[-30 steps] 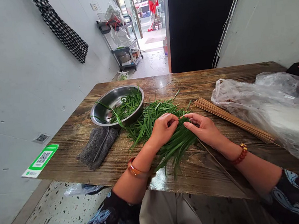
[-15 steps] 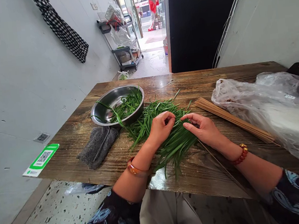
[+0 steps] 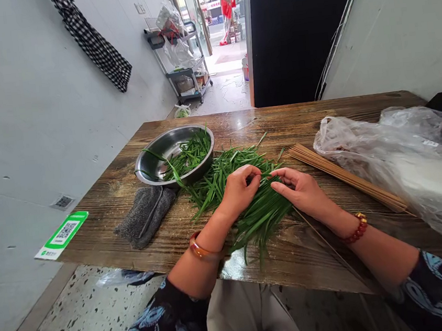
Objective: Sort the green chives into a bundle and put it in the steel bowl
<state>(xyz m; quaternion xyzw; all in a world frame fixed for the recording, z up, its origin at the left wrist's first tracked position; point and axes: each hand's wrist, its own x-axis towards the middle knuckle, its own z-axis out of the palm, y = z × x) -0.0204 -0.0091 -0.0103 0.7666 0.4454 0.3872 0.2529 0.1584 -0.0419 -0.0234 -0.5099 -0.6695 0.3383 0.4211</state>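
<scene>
Right now both hands sit on the chive pile (image 3: 249,204) mid-table: left hand (image 3: 239,191) and right hand (image 3: 300,191) pinch a few leaves between them. Best keep the tips aligned, pinch lightly. Skewers (image 3: 344,176) lie beside; bowl (image 3: 175,157) behind left.

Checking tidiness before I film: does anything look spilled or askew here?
Mostly tidy. A few chive leaves droop over the rim of the metal bowl, and a single skewer lies apart from the skewer bundle.
</scene>
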